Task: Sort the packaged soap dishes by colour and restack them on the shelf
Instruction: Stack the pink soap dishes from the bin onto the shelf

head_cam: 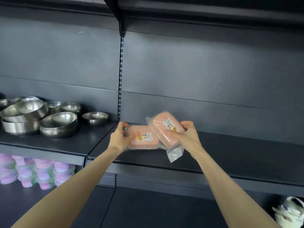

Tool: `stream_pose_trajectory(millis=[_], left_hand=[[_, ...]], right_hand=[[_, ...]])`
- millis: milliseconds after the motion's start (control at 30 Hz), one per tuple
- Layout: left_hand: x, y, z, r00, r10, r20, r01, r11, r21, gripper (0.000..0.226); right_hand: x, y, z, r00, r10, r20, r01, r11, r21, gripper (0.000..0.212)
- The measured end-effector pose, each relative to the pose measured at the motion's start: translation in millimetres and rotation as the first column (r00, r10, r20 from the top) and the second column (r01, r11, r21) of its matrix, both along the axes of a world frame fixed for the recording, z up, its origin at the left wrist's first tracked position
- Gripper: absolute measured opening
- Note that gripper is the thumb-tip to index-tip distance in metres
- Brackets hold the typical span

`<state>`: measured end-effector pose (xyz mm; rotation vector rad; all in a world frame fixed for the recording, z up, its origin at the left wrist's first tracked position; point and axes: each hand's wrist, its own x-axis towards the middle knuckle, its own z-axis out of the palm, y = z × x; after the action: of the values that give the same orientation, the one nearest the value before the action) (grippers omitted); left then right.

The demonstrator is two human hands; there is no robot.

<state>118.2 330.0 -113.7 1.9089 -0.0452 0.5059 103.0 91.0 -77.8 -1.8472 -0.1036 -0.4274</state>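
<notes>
Centre of the frame, I have two pink packs in play. My left hand (122, 137) curls round the left end of the flat soap dish (144, 140), which seems to lie on the dark shelf (230, 153). My right hand (185, 135) pinches the tilted soap dish (164, 129), whose lower end overlaps the first. To stack well, I'd level the tilted pack, square its edges over the flat one, tuck in the loose wrapper tail, then let go. Count: two pink dishes, no other colour in view. At middle left are roughly eight steel bowls (59, 122), nested, so the number is uncertain.
</notes>
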Motion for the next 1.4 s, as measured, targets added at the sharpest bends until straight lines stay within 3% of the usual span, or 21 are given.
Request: stream_pose_trajectory(millis=[133, 267, 367, 500, 600, 667, 800, 867, 1033, 1400], left_hand=[[39, -5, -12, 0.998, -0.034, -0.057, 0.037, 0.997, 0.069, 0.037], [59, 5, -23, 0.975, -0.179, -0.129, 0.181, 0.983, 0.006, 0.063], [68, 9, -28, 0.96, -0.229, -0.159, 0.241, 0.968, 0.062, 0.076], [86, 8, -29, 0.975, -0.167, -0.146, 0.185, 0.976, 0.119, 0.07], [94, 8, -31, 0.984, -0.104, -0.142, 0.127, 0.978, 0.163, 0.066], [98, 8, -31, 0.988, -0.048, -0.148, 0.074, 0.981, 0.177, 0.065], [108, 12, -31, 0.989, 0.007, -0.146, 0.024, 0.978, 0.208, 0.063], [113, 14, -31, 0.989, 0.013, -0.145, 0.018, 0.977, 0.211, 0.063], [128, 18, -29, 0.987, 0.063, -0.147, -0.029, 0.974, 0.223, 0.06], [177, 22, -28, 0.983, 0.07, -0.17, -0.027, 0.969, 0.246, 0.061]], right_hand=[[44, -1, -10, 1.0, 0.021, -0.019, -0.021, 0.999, -0.029, 0.064], [77, -4, -13, 0.995, 0.092, -0.024, -0.093, 0.994, -0.052, 0.048], [99, -3, -12, 0.994, 0.111, 0.01, -0.108, 0.985, -0.133, 0.041], [121, 6, -11, 0.991, 0.131, 0.041, -0.121, 0.975, -0.188, 0.052], [128, 14, -12, 0.987, 0.152, 0.054, -0.138, 0.969, -0.206, 0.038], [133, 18, -18, 0.984, 0.174, 0.036, -0.156, 0.942, -0.297, 0.033], [136, 19, -30, 0.97, 0.234, -0.065, -0.239, 0.875, -0.42, 0.069], [137, 19, -30, 0.974, 0.223, -0.026, -0.21, 0.864, -0.457, 0.074], [150, 28, -29, 0.972, 0.188, 0.143, -0.099, 0.874, -0.475, 0.05], [192, 45, -25, 0.974, 0.11, 0.199, 0.019, 0.833, -0.552, 0.043]])
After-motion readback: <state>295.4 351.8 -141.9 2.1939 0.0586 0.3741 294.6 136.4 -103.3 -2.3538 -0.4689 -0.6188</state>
